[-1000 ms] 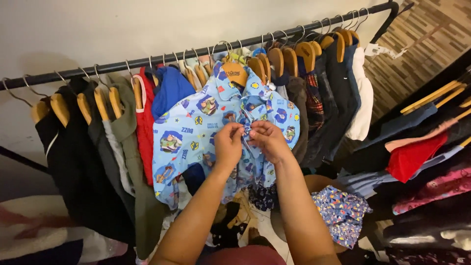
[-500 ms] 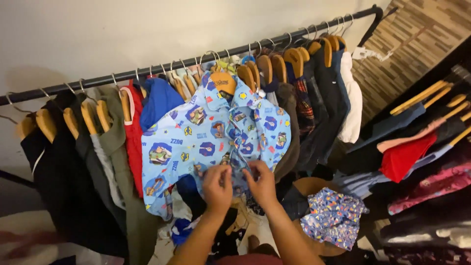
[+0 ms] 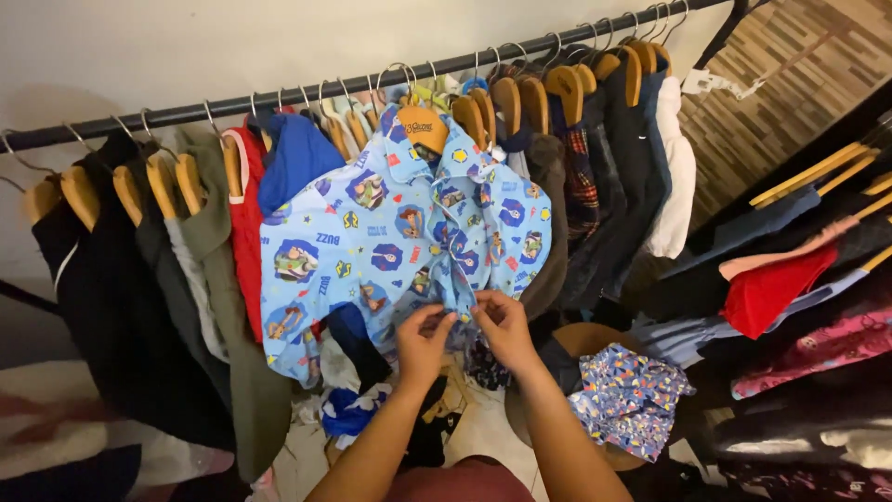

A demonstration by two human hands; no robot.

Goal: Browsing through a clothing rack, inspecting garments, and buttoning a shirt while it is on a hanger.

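A light blue shirt [image 3: 372, 232] printed with cartoon figures hangs on a wooden hanger [image 3: 424, 128] from a black clothes rail [image 3: 279, 98]. My left hand [image 3: 424, 339] and my right hand [image 3: 504, 325] meet at the lower front of the shirt. Both pinch its front edges together near the hem. My forearms reach up from the bottom of the view.
Dark jackets [image 3: 102, 307], a red top [image 3: 243, 223] and a white garment [image 3: 676, 177] hang on the same rail. A patterned cloth [image 3: 627, 400] lies on a round stool below. More clothes on hangers [image 3: 799, 270] fill the right side. Loose clothing lies on the floor.
My hands have moved down the shirt front from chest height to near the hem. The view has shifted slightly downward.
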